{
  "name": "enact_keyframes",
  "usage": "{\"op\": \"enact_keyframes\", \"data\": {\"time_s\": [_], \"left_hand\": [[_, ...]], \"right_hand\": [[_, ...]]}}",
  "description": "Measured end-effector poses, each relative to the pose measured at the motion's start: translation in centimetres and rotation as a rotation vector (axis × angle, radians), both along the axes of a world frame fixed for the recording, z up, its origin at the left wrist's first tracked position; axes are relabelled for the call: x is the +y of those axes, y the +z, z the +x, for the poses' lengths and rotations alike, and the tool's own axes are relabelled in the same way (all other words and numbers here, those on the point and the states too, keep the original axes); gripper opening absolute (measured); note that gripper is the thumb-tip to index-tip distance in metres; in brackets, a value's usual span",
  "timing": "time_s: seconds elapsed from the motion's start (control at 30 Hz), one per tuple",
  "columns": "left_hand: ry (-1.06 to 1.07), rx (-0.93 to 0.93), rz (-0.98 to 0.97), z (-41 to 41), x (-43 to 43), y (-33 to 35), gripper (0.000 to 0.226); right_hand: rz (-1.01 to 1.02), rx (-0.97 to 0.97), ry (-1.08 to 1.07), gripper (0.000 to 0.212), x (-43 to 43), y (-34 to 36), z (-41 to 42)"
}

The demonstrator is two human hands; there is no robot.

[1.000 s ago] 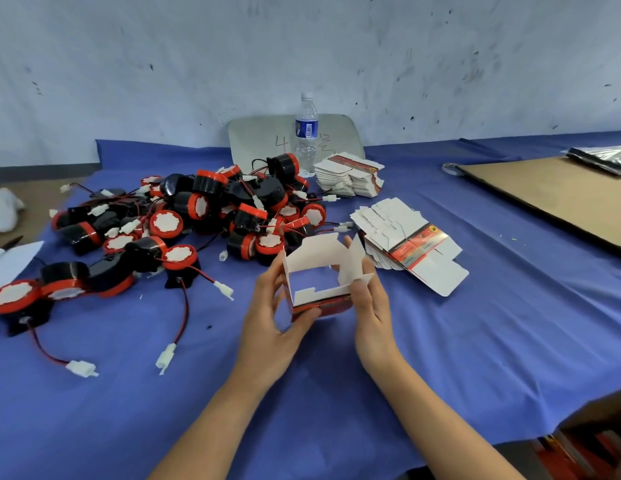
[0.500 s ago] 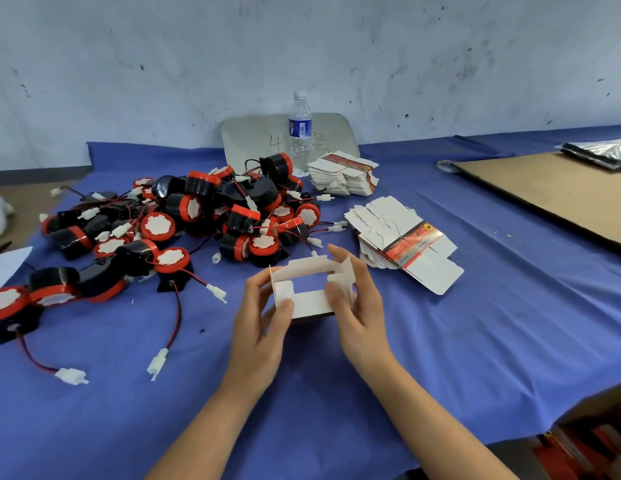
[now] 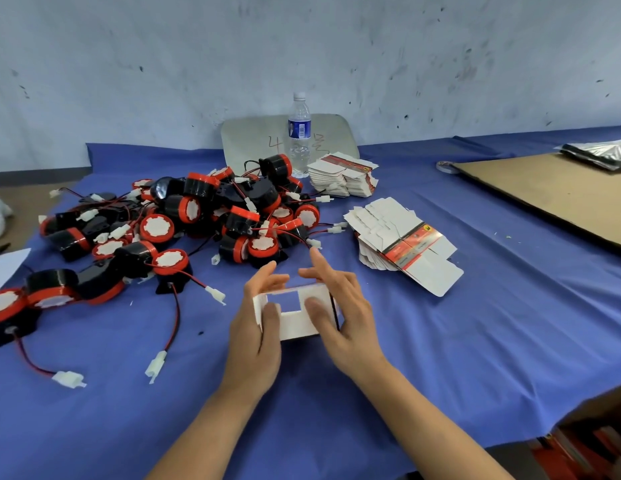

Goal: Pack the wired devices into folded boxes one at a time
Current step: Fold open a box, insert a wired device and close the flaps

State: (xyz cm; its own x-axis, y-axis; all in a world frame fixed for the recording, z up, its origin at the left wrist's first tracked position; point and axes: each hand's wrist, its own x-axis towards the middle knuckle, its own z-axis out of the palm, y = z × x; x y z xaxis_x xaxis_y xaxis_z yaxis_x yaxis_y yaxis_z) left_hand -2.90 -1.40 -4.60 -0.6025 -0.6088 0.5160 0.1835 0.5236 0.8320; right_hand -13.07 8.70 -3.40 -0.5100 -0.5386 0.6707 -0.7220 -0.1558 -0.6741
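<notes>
Blue-covered surface (image 3: pixel 475 341). The heap of wired devices (image 3: pixel 205 216) lies ahead and to the left, nearer the left hand. Flat box blanks (image 3: pixel 406 244) sit ahead-right.

The box (image 3: pixel 295 323) is held low between both hands, long axis left to right. Left hand (image 3: pixel 257 330) grips its left end. Right hand (image 3: pixel 350 320) clasps the right end, thumb pressing on top.

Flaps that stood up a second ago are now folded down.
</notes>
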Motion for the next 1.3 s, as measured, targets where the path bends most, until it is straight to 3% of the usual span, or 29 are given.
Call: {"op": "enact_keyframes", "data": {"time_s": [0.2,0.33,0.5,0.6,0.73,0.8,0.9,1.0,1.07,1.2,1.23,1.3], "left_hand": [[-0.081,-0.034,-0.233,-0.3,0.6,0.7,0.082],[-0.056,-0.033,-0.423,-0.4,0.4,0.7,0.068],[-0.063,-0.030,-0.411,-0.2,0.3,0.8,0.035],[-0.067,-0.031,-0.412,-0.1,0.4,0.8,0.034],[-0.043,-0.006,-0.391,-0.2,0.3,0.7,0.026],[-0.029,-0.007,-0.392,-0.2,0.2,0.8,0.031],[-0.006,-0.035,-0.359,-0.2,0.2,0.8,0.059],[0.011,-0.057,-0.367,-0.2,0.0,0.6,0.045],[0.009,-0.048,-0.351,-0.2,0.1,0.6,0.048],[0.009,-0.029,-0.223,-0.4,0.1,0.3,0.085],[0.015,-0.042,-0.152,-0.4,0.2,0.2,0.087],[0.023,-0.073,-0.011,-0.5,0.2,-0.1,0.067]], "right_hand": [[-0.023,-0.260,0.047,0.046,0.1,0.2,-0.1],[-0.073,-0.423,0.082,0.050,0.2,0.6,-0.5],[-0.082,-0.419,0.119,0.039,0.3,0.5,-0.5],[-0.118,-0.381,0.094,0.028,0.3,0.5,-0.4],[-0.125,-0.361,0.105,0.033,0.6,0.9,-0.4],[-0.062,-0.387,0.128,0.035,0.7,1.0,-0.2],[0.027,-0.384,0.126,0.036,0.6,1.0,-0.2],[0.074,-0.368,0.207,0.039,0.5,1.1,-0.3],[0.120,-0.366,0.235,0.043,0.6,1.1,-0.3],[0.199,-0.369,0.221,0.063,0.7,0.9,-0.4],[0.205,-0.364,0.217,0.065,0.6,0.8,-0.4],[0.211,-0.342,0.211,0.067,0.6,0.7,-0.4]]}}
